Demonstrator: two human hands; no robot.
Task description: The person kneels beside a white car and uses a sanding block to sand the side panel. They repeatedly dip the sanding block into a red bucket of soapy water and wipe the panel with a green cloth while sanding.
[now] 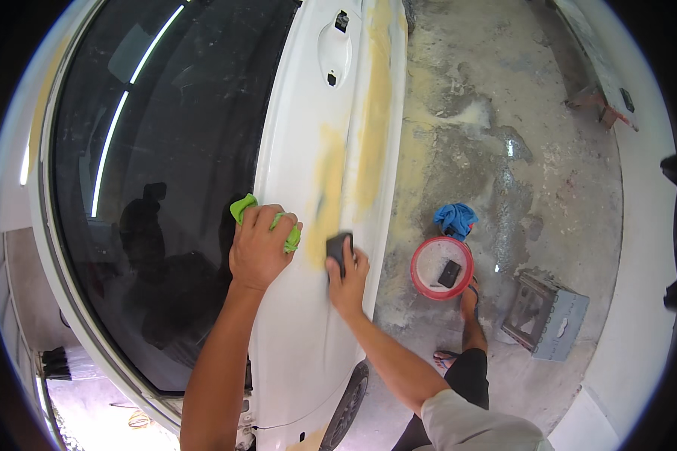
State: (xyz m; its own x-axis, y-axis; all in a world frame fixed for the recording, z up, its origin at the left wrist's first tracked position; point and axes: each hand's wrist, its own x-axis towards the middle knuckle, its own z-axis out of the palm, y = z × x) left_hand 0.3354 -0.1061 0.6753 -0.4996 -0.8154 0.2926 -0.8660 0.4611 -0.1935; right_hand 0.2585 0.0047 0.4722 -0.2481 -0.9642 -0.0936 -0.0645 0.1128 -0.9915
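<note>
A crumpled bright green cloth [242,206] is bunched in my left hand [259,252], which rests on the white car door [289,331] just below the dark window. My right hand [348,287] grips a small dark sanding block [338,245] against the door, fingers along its right side. The block touches the lower end of a yellowish filler patch [329,173]. A longer filler strip [376,113] runs along the panel farther right. Near the far end of the door is a bare handle recess [335,49] with two holes.
Right of the car, a red bucket [415,282] of cloudy water holds a dark block [449,273]; a blue cloth [456,219] hangs by its rim. A grey step stool [566,328] stands near my foot. The concrete floor [534,195] has wet patches. A bench [594,64] stands far right.
</note>
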